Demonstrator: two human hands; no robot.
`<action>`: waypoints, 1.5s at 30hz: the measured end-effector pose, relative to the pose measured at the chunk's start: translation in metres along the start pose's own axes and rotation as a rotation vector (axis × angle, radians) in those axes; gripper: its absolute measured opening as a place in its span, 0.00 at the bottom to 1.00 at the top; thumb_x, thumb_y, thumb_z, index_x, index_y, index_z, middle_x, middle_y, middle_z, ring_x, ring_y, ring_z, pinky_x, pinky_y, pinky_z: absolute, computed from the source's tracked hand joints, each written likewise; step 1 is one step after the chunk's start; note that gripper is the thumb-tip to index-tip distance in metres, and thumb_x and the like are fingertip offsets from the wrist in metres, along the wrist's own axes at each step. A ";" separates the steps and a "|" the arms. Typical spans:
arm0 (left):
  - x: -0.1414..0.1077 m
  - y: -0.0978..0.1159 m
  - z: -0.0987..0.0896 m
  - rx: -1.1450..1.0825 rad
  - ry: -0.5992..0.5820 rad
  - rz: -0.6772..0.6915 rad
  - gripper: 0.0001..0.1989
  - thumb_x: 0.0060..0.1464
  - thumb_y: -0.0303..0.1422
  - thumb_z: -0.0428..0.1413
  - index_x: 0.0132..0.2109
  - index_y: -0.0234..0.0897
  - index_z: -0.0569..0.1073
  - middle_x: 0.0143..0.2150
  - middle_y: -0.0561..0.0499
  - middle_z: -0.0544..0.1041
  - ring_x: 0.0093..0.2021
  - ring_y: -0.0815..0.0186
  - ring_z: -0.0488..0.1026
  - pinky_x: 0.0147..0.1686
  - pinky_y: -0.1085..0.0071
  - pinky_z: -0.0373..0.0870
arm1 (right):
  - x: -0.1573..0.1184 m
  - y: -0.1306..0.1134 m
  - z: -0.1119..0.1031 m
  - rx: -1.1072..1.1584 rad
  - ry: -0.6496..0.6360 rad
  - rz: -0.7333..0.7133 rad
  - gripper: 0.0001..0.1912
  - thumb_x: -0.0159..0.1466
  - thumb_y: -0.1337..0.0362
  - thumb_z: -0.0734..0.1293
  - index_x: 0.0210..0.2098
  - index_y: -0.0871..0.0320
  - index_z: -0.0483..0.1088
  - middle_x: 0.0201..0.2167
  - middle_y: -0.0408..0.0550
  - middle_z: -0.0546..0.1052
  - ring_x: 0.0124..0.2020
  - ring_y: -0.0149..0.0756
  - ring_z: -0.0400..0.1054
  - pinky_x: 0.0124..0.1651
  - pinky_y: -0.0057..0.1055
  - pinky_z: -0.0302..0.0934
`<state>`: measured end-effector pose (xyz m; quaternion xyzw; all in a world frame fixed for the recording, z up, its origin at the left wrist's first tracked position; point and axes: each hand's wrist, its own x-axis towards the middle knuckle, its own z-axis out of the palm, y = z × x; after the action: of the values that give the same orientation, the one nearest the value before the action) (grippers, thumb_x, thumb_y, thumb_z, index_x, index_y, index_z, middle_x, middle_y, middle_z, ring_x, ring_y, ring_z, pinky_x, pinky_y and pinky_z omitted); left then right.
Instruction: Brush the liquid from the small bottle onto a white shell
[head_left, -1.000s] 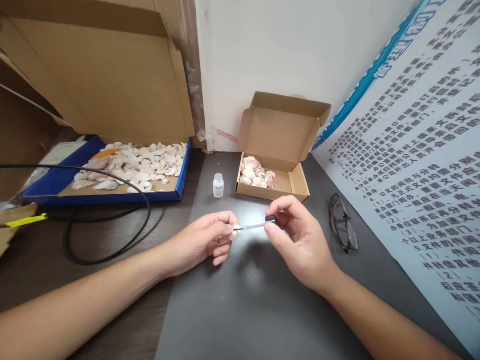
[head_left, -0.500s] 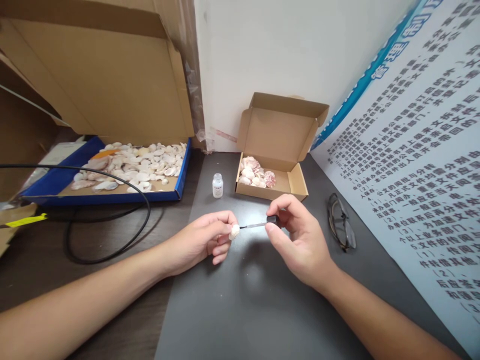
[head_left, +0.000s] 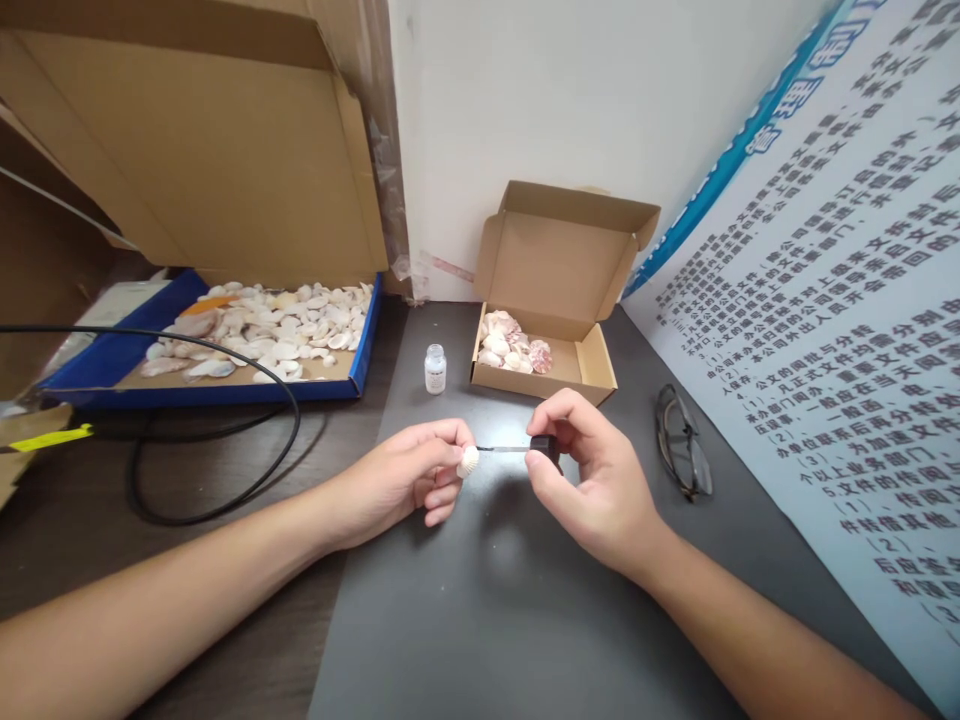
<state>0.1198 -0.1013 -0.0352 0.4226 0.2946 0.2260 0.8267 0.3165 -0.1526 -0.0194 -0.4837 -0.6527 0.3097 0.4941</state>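
Observation:
A small white ribbed seashell [head_left: 468,462] is pinched between the thumb and fingers of my left hand [head_left: 425,468]. My right hand [head_left: 592,475] grips the black cap of a thin applicator brush [head_left: 510,449]. The brush points left, and its dark tip is at the upper edge of the shell; whether it touches cannot be made out. Behind my hands a small clear glass bottle [head_left: 435,370] with a white label stands upright and uncapped on the dark mat [head_left: 420,640].
At the back, an open cardboard box [head_left: 592,372] holds several shells. On the left, a larger blue-edged box [head_left: 363,345] holds many white shells, with a looped black cable [head_left: 298,420] in front. Glasses [head_left: 681,445] lie on the right beside a printed board [head_left: 847,400].
The brush tip has shifted slightly up along the shell's edge, and my right hand has moved a little left. My left hand holds the shell almost unmoved.

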 end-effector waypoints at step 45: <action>0.000 0.001 -0.002 -0.010 -0.029 0.032 0.08 0.57 0.32 0.57 0.31 0.35 0.68 0.22 0.58 0.63 0.19 0.75 0.58 0.20 0.76 0.68 | -0.002 -0.003 0.000 0.108 -0.038 -0.014 0.08 0.59 0.71 0.64 0.36 0.53 0.62 0.25 0.38 0.63 0.24 0.28 0.58 0.24 0.27 0.56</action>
<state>0.1186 -0.0993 -0.0351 0.4263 0.2745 0.2347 0.8294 0.3155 -0.1553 -0.0177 -0.4457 -0.6478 0.3501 0.5091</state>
